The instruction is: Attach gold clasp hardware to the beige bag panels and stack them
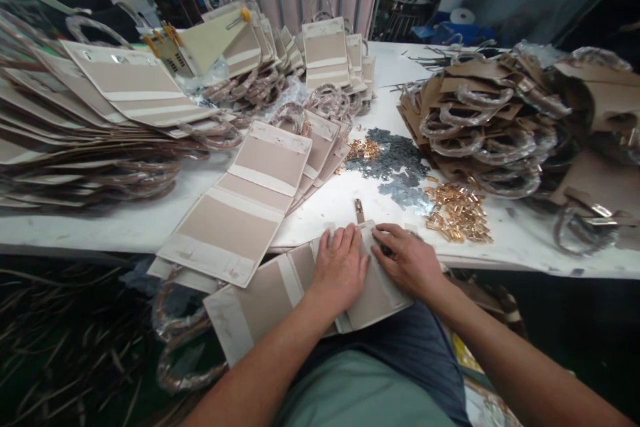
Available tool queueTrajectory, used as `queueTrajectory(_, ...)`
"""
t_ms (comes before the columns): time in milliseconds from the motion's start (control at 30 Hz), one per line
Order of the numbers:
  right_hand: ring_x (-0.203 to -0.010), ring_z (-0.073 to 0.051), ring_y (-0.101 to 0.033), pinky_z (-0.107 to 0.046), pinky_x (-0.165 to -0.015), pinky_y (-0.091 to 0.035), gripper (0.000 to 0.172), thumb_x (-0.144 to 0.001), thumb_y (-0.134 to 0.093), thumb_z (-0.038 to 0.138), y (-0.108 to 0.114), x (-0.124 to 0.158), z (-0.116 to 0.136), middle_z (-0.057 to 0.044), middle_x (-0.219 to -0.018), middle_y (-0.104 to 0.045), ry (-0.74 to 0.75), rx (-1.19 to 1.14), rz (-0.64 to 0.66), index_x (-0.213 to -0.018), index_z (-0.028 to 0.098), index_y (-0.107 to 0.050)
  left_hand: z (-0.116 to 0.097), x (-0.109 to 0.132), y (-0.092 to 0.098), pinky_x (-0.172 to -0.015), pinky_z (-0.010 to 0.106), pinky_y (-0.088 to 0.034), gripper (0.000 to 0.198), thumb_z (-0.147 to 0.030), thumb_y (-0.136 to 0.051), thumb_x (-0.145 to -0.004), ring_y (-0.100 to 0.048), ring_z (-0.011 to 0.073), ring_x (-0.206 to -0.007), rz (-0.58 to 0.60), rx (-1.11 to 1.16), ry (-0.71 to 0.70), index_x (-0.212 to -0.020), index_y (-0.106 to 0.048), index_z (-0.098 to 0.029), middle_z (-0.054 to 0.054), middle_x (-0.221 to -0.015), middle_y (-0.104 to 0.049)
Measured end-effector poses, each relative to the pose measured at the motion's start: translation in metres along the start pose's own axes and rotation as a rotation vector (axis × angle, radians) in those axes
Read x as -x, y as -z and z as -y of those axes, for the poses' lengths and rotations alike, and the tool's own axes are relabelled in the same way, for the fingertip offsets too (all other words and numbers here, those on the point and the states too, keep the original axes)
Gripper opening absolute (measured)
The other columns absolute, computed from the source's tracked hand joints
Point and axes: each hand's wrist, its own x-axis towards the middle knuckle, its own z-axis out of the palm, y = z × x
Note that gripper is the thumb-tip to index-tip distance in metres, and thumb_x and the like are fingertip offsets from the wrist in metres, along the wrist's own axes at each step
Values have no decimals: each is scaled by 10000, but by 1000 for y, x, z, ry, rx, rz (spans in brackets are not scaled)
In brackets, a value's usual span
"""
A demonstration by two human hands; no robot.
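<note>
A beige bag panel with pale strips lies across my lap and the table edge. My left hand rests on it, fingers laid flat and close together. Beside it, my right hand bends its fingers at the panel's far edge. Something small and dark shows under those fingers, too hidden to name. Just beyond the fingertips a narrow strap with a gold metal fitting sticks out from the panel's edge. To the left, another opened bag panel overlaps the table edge, its plastic-wrapped handle hanging below.
Gold metal pieces lie in a heap at right, near scattered grey pieces and a smaller gold heap. Stacked bag panels fill the left. Brown bag parts with wrapped handles are piled right. The white table ends near my lap.
</note>
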Motion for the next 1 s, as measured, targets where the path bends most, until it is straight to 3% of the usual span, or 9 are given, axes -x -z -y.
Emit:
queueTrajectory(133, -1110, -259, -725, -374, -911, -612, 333, -1038, -585, 325, 1, -3, -3, -62, -1403, -680, 5, -76, 13, -1331, 253, -728, 7, 0, -5, -1278, 551, -299, 552, -395, -477, -1067, -502, 322, -1418, -38, 6, -37, -1541, -509, -113, 156, -1584, -540)
queueTrajectory(400, -1151, -240, -708, -338, -930, -594, 381, -1029, -563, 282, -1, -1, -14, -47, -1407, -676, 37, -166, 27, -1384, 271, -700, 6, 14, -16, -1322, 553, -234, 557, -302, -459, -1062, -351, 309, -1573, -35, 36, -57, -1588, -442, -118, 146, -1688, -402)
queueTrajectory(867, -1116, -241, -708, -319, -940, -557, 433, -1045, -531, 272, 3, -4, -7, -70, -1437, -634, 78, -36, 98, -1474, 279, -591, 12, 8, -9, -1278, 557, -325, 514, -274, -491, -1045, -451, 318, -1503, -60, -34, -103, -1546, -519, -162, 132, -1651, -466)
queueTrajectory(1000, -1062, -255, -722, -318, -882, -563, 463, -1006, -546, 236, 9, -4, 3, -103, -1416, -644, 101, 26, 124, -1466, 237, -594, 11, 10, -7, -1264, 553, -354, 505, -284, -501, -1044, -480, 322, -1485, -71, -86, -104, -1532, -538, -159, 134, -1644, -476)
